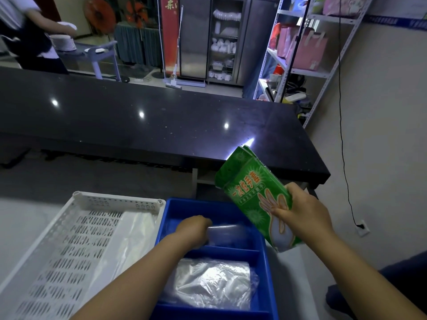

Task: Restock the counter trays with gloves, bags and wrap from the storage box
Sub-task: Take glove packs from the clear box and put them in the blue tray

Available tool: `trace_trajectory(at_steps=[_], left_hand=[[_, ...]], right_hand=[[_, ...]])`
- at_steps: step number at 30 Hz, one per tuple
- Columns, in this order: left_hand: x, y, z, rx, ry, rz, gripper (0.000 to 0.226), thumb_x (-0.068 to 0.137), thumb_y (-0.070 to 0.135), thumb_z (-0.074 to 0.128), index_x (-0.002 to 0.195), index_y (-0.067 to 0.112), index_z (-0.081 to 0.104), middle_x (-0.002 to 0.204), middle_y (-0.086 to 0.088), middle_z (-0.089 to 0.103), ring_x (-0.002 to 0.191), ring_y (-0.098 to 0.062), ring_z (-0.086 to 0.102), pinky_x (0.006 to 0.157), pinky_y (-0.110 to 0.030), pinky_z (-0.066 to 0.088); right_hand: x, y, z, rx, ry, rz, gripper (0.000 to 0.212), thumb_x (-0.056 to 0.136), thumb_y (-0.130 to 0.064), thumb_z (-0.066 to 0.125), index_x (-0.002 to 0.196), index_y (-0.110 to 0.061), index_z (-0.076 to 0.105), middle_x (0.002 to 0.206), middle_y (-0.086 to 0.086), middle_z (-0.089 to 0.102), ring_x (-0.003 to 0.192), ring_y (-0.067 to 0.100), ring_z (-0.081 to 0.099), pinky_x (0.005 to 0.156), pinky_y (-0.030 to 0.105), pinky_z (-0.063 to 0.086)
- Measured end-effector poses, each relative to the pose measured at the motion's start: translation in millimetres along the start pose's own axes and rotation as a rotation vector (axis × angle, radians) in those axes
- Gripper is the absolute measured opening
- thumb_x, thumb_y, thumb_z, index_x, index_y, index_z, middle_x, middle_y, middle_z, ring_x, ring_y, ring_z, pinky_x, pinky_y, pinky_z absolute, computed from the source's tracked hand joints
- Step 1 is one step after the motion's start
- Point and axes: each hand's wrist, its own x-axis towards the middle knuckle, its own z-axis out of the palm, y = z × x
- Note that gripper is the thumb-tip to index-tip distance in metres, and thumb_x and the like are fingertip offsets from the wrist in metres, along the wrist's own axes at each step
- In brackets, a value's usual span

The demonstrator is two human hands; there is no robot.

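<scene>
The right grip (300, 211) pinches the green glove packs (251, 192) mid-height, tilted just above the blue tray (196, 203). They look light, floppy and slick, so hold them flat across the middle. The left grip (194, 228) lies on clear bags (227, 232) in the far compartment. Its fingers are hidden, so I cannot tell if it clasps them.

The perforated tray (115, 200) lies at lower left, the divided bin (265, 276) just beside it at lower centre. A pile of bags (212, 282) sits in the bin's near compartment; the left hand (194, 227) is in the far one. The right hand (305, 211) holds the glove packet (251, 188) above the bin's right edge. Behind, the long counter (138, 125) crosses mid-frame, with a shelving rack (286, 65) at upper right
</scene>
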Motion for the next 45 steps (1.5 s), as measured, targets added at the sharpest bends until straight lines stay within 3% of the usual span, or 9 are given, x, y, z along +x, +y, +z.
trace_trajectory(at_steps=[5, 10, 13, 19, 24, 27, 31, 41, 45], left_hand=[[-36, 0, -20, 0.262, 0.337, 0.151, 0.023, 0.075, 0.01, 0.06, 0.096, 0.017, 0.055, 0.089, -0.005, 0.068, 0.084, -0.027, 0.062, 0.06, -0.032, 0.034], [-97, -8, -18, 0.317, 0.537, 0.337, 0.044, 0.023, 0.012, 0.081, 0.063, 0.022, 0.066, 0.043, 0.005, 0.052, 0.038, -0.016, 0.05, 0.039, -0.019, 0.033], [-122, -16, -7, 0.29, 0.545, 0.338, 0.045, 0.022, 0.011, 0.082, 0.061, 0.022, 0.064, 0.044, 0.004, 0.052, 0.038, -0.017, 0.05, 0.039, -0.018, 0.032], [-141, -25, 12, 0.242, 0.577, 0.327, 0.038, 0.024, 0.015, 0.079, 0.054, 0.022, 0.058, 0.043, 0.005, 0.051, 0.038, -0.015, 0.048, 0.037, -0.019, 0.034], [-151, -27, 20, 0.239, 0.681, 0.297, 0.017, 0.042, 0.006, 0.052, 0.048, 0.021, 0.051, 0.041, 0.003, 0.044, 0.037, -0.016, 0.043, 0.037, -0.02, 0.03], [-152, -26, 17, 0.242, 0.71, 0.261, 0.018, 0.049, 0.008, 0.038, 0.049, 0.022, 0.05, 0.041, 0.003, 0.044, 0.038, -0.017, 0.044, 0.037, -0.021, 0.028], [-149, -24, 14, 0.266, 0.681, 0.281, 0.023, 0.038, 0.006, 0.061, 0.051, 0.022, 0.051, 0.043, 0.004, 0.047, 0.039, -0.016, 0.046, 0.038, -0.021, 0.03], [-139, -19, 14, 0.246, 0.635, 0.297, 0.036, 0.025, 0.01, 0.077, 0.05, 0.022, 0.054, 0.041, 0.004, 0.046, 0.037, -0.016, 0.045, 0.038, -0.019, 0.032], [-137, -17, 14, 0.24, 0.623, 0.3, 0.04, 0.022, 0.012, 0.079, 0.051, 0.023, 0.053, 0.041, 0.005, 0.049, 0.037, -0.015, 0.046, 0.039, -0.017, 0.035]], right_hand=[[8, -18, -6, -0.041, 0.039, -0.133, 0.036, 0.07, -0.036, 0.076, 0.078, -0.03, 0.041, 0.066, -0.011, 0.057, 0.056, 0.008, 0.051, 0.045, 0.024, 0.035], [18, -54, 6, -0.054, 0.022, -0.301, 0.035, 0.068, -0.037, 0.076, 0.083, -0.024, 0.048, 0.074, -0.004, 0.06, 0.068, 0.021, 0.057, 0.054, 0.034, 0.044], [23, -71, 30, -0.147, 0.003, -0.427, 0.035, 0.07, -0.039, 0.074, 0.087, -0.02, 0.051, 0.078, 0.001, 0.064, 0.07, 0.027, 0.059, 0.053, 0.03, 0.033], [35, -84, 69, -0.281, -0.347, -0.431, 0.035, 0.073, -0.04, 0.071, 0.096, -0.026, 0.047, 0.091, -0.001, 0.067, 0.08, 0.025, 0.061, 0.06, 0.033, 0.043], [53, -83, 69, -0.372, -0.489, -0.478, 0.037, 0.07, -0.033, 0.07, 0.084, -0.035, 0.036, 0.072, -0.011, 0.052, 0.071, 0.018, 0.051, 0.048, 0.026, 0.029], [58, -85, 76, -0.395, -0.567, -0.452, 0.035, 0.07, -0.032, 0.07, 0.089, -0.032, 0.042, 0.083, -0.008, 0.055, 0.076, 0.02, 0.053, 0.052, 0.027, 0.033], [50, -84, 98, -0.345, -0.617, -0.431, 0.047, 0.073, -0.029, 0.07, 0.113, -0.024, 0.045, 0.109, 0.002, 0.063, 0.095, 0.026, 0.059, 0.072, 0.032, 0.044], [59, -80, 97, -0.168, -0.796, -0.321, 0.033, 0.07, -0.024, 0.068, 0.094, -0.031, 0.047, 0.089, -0.007, 0.06, 0.08, 0.014, 0.057, 0.066, 0.033, 0.048], [49, -82, 109, -0.253, -0.629, -0.404, 0.058, 0.071, -0.039, 0.071, 0.118, -0.031, 0.04, 0.111, -0.003, 0.056, 0.101, 0.021, 0.053, 0.078, 0.033, 0.041]])
